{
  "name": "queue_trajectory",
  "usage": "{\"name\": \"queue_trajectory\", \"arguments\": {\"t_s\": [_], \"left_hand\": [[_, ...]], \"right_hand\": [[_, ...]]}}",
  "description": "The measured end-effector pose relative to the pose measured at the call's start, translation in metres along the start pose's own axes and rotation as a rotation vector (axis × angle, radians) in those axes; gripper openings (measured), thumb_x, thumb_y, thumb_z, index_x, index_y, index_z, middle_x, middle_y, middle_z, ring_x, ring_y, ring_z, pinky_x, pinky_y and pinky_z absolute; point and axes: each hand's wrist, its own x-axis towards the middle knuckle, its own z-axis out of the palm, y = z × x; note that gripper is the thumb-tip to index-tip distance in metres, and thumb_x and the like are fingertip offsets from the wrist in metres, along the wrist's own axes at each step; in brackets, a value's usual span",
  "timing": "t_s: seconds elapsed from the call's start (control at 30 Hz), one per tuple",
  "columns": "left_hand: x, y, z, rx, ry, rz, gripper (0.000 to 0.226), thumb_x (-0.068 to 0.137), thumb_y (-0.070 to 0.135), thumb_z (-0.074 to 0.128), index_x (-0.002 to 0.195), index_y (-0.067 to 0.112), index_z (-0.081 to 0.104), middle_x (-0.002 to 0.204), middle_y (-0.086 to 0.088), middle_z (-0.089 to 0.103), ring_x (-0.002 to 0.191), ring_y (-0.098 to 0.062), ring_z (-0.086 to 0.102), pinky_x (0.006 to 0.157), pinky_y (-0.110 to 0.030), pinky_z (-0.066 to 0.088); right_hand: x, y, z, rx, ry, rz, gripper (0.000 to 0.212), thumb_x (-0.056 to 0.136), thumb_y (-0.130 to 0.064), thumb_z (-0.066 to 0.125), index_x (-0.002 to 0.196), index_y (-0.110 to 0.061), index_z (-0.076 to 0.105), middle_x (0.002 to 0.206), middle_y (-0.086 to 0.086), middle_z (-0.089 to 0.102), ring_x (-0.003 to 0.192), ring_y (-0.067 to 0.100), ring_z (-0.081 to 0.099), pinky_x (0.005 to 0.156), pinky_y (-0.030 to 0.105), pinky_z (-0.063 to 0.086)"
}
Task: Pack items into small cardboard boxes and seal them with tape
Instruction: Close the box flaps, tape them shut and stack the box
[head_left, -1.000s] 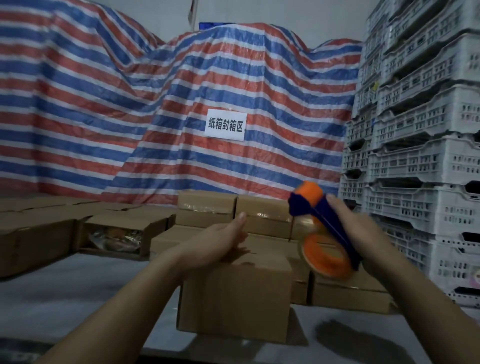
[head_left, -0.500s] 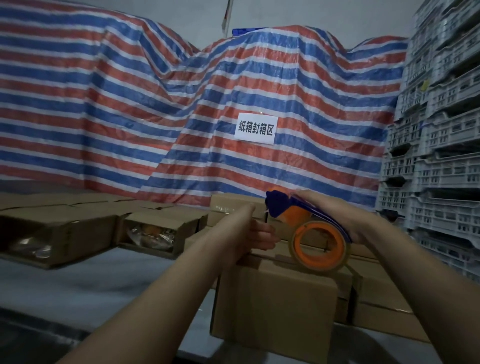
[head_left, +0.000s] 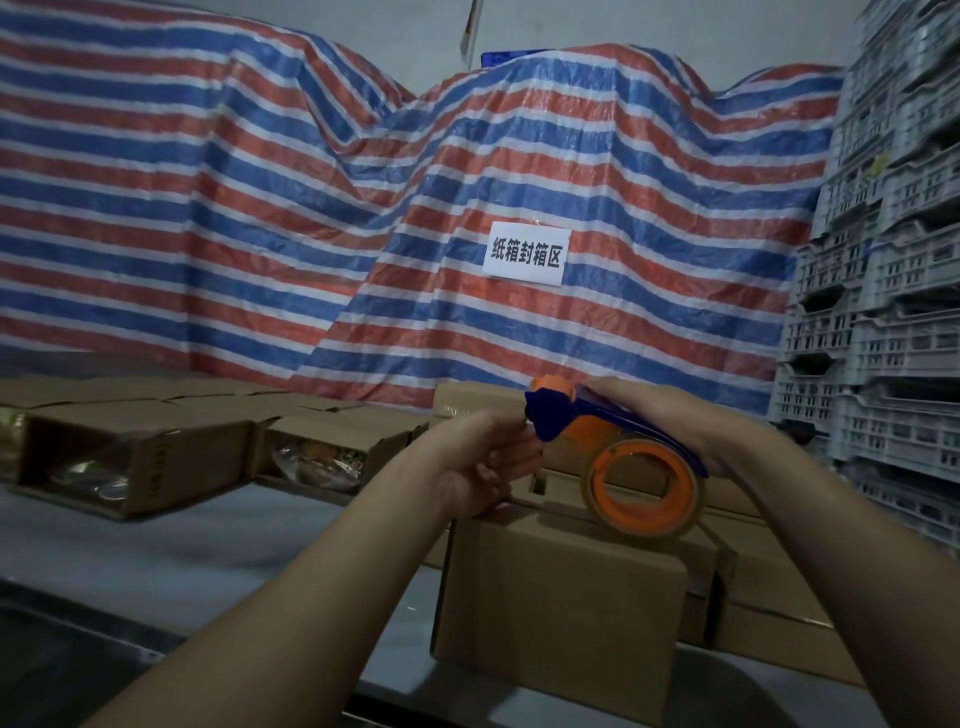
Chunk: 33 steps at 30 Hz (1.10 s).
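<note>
A closed small cardboard box (head_left: 561, 608) stands at the table's near edge in front of me. My right hand (head_left: 670, 421) grips a blue and orange tape dispenser (head_left: 618, 452); its clear tape roll hangs just above the box's top. My left hand (head_left: 483, 462) rests against the box's far left top edge, fingers reaching towards the dispenser's blue front end. Whether they pinch the tape end is hidden. Behind it lie more closed boxes (head_left: 774, 618).
Two open boxes (head_left: 135, 462) (head_left: 332, 452) holding wrapped items lie on their sides at the left on the grey table (head_left: 218, 551). A striped tarp (head_left: 363, 234) with a white sign (head_left: 524, 253) hangs behind. White plastic crates (head_left: 883, 312) are stacked at the right.
My right hand has tilted the dispenser down flat and lowered the roll towards the box top. My left hand lifted off the box top and came up to the dispenser's front. The view shifted left.
</note>
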Motion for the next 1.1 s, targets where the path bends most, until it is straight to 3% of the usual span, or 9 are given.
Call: {"name": "queue_trajectory", "arguments": {"t_s": [0.13, 0.23, 0.4, 0.53, 0.63, 0.73, 0.83, 1.0, 1.1], "left_hand": [[0.003, 0.0, 0.001, 0.005, 0.003, 0.035, 0.045, 0.1, 0.01, 0.041, 0.055, 0.015, 0.046, 0.052, 0.003, 0.034, 0.048, -0.003, 0.045, 0.063, -0.025, 0.011], [0.002, -0.004, 0.004, 0.021, 0.032, 0.037, 0.034, 0.1, 0.012, 0.038, 0.067, 0.017, 0.046, 0.06, 0.002, 0.04, 0.055, -0.008, 0.044, 0.081, -0.029, 0.038], [0.004, -0.009, 0.01, -0.15, 0.192, 0.026, 0.026, 0.101, 0.008, 0.04, 0.079, 0.013, 0.053, 0.058, 0.001, 0.048, 0.061, -0.013, 0.049, 0.101, -0.044, 0.048], [0.007, -0.011, 0.012, -0.377, 0.343, 0.052, 0.029, 0.101, 0.008, 0.044, 0.129, 0.004, 0.051, 0.131, -0.016, 0.058, 0.124, -0.027, 0.057, 0.099, -0.053, 0.049], [0.009, -0.012, 0.008, -0.446, 0.395, 0.079, 0.04, 0.099, 0.004, 0.045, 0.139, 0.006, 0.045, 0.147, -0.019, 0.046, 0.133, -0.032, 0.047, 0.095, -0.053, 0.052], [0.012, -0.016, 0.006, -0.463, 0.394, 0.085, 0.039, 0.097, 0.0, 0.044, 0.136, 0.005, 0.048, 0.135, -0.021, 0.056, 0.122, -0.031, 0.056, 0.095, -0.051, 0.053], [0.012, -0.014, -0.002, -0.382, 0.368, 0.108, 0.023, 0.093, 0.001, 0.047, 0.115, 0.004, 0.055, 0.08, -0.006, 0.056, 0.073, -0.015, 0.057, 0.077, -0.041, 0.057], [0.011, -0.009, -0.038, 0.416, 0.475, 0.208, 0.012, 0.092, 0.02, 0.053, 0.09, 0.012, 0.061, 0.078, -0.005, 0.058, 0.07, -0.018, 0.055, 0.06, -0.029, 0.048], [0.007, -0.013, -0.053, 0.554, 0.4, 0.141, 0.01, 0.094, 0.02, 0.053, 0.087, 0.016, 0.058, 0.075, -0.001, 0.055, 0.065, -0.014, 0.051, 0.052, -0.023, 0.043]], "right_hand": [[-0.001, -0.008, 0.001, -0.043, -0.009, 0.02, 0.05, 0.097, -0.059, 0.05, 0.101, -0.014, 0.068, 0.073, 0.004, 0.075, 0.056, 0.011, 0.068, 0.053, 0.02, 0.053], [-0.002, -0.015, -0.004, -0.056, -0.073, 0.108, 0.049, 0.098, -0.057, 0.051, 0.1, -0.01, 0.066, 0.072, 0.005, 0.074, 0.053, 0.012, 0.068, 0.049, 0.019, 0.052], [0.0, -0.022, -0.006, -0.116, -0.145, 0.18, 0.049, 0.098, -0.055, 0.052, 0.111, -0.008, 0.061, 0.074, 0.006, 0.074, 0.055, 0.013, 0.067, 0.053, 0.022, 0.054], [-0.002, -0.023, -0.015, -0.146, -0.204, 0.204, 0.057, 0.086, -0.058, 0.059, 0.115, -0.01, 0.058, 0.071, 0.006, 0.073, 0.054, 0.013, 0.067, 0.052, 0.022, 0.053], [-0.004, -0.021, -0.021, -0.177, -0.213, 0.22, 0.072, 0.068, -0.062, 0.065, 0.116, -0.009, 0.059, 0.07, 0.008, 0.072, 0.052, 0.014, 0.067, 0.049, 0.022, 0.053], [-0.001, -0.017, -0.019, -0.182, -0.221, 0.189, 0.07, 0.067, -0.065, 0.065, 0.112, -0.011, 0.062, 0.073, 0.007, 0.073, 0.056, 0.014, 0.067, 0.053, 0.023, 0.054], [0.001, -0.016, -0.016, -0.25, -0.234, 0.129, 0.058, 0.073, -0.067, 0.063, 0.105, -0.019, 0.065, 0.075, 0.003, 0.073, 0.059, 0.011, 0.067, 0.057, 0.021, 0.054], [0.013, -0.019, -0.011, -0.342, -0.203, 0.177, 0.049, 0.095, -0.059, 0.053, 0.115, -0.014, 0.061, 0.076, 0.002, 0.072, 0.06, 0.01, 0.065, 0.065, 0.025, 0.052], [0.019, -0.03, 0.001, -0.456, -0.229, 0.201, 0.044, 0.098, -0.057, 0.052, 0.11, -0.016, 0.06, 0.071, -0.001, 0.072, 0.058, 0.008, 0.065, 0.06, 0.02, 0.053]]}}
